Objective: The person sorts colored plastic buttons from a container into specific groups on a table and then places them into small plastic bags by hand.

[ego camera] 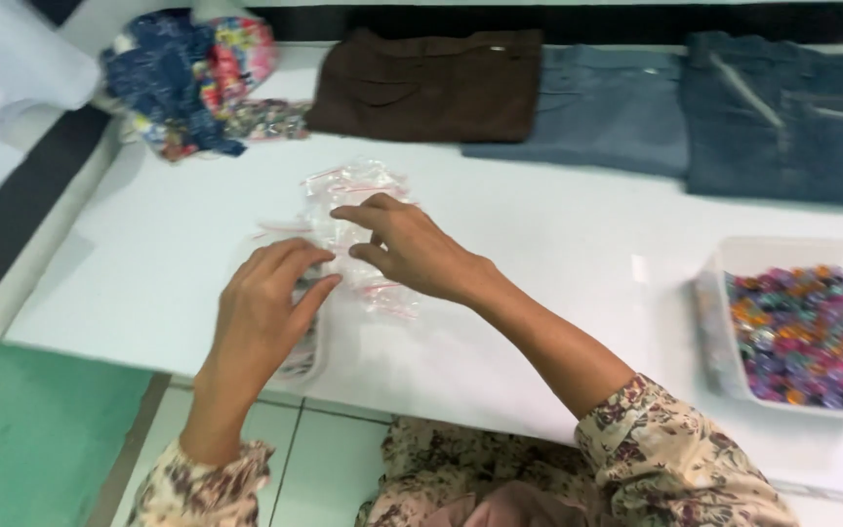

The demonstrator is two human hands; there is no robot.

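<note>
**Both hands on a heap of small clear bags**

The right hand pinches one clear zip bag off the pile of bags lying mid-counter, thumb and forefinger closed on its edge. The left hand rests curled on the pile's near side, seemingly steadying it; whether it grips a bag I cannot tell. A tray of coloured beads sits well to the right, folded trousers along the back
</note>
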